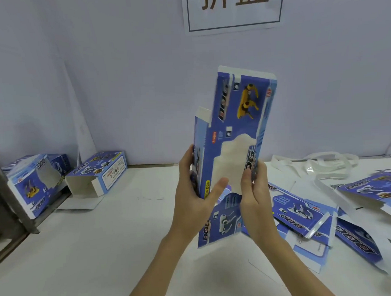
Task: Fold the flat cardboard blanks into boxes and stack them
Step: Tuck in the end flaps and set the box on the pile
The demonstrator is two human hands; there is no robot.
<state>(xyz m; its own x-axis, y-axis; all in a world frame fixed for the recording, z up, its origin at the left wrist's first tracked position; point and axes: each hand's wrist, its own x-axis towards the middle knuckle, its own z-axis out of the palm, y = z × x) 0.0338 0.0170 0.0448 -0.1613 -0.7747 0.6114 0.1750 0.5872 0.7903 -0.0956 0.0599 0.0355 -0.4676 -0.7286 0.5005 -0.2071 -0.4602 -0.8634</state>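
Note:
I hold a blue printed cardboard blank upright above the white table, with its yellow dog picture near the top and a cut-out window lower down. My left hand grips its lower left edge, thumb across the front. On the lower right edge my right hand pinches the blank. A bottom flap hangs below my hands. Several flat blanks lie scattered on the table to the right. Folded boxes lie at the back left, one with its open end facing me, another tilted beside it.
A dark metal frame runs along the table's left edge. White plastic strapping lies at the back right. A pale wall with a printed sign stands behind the table.

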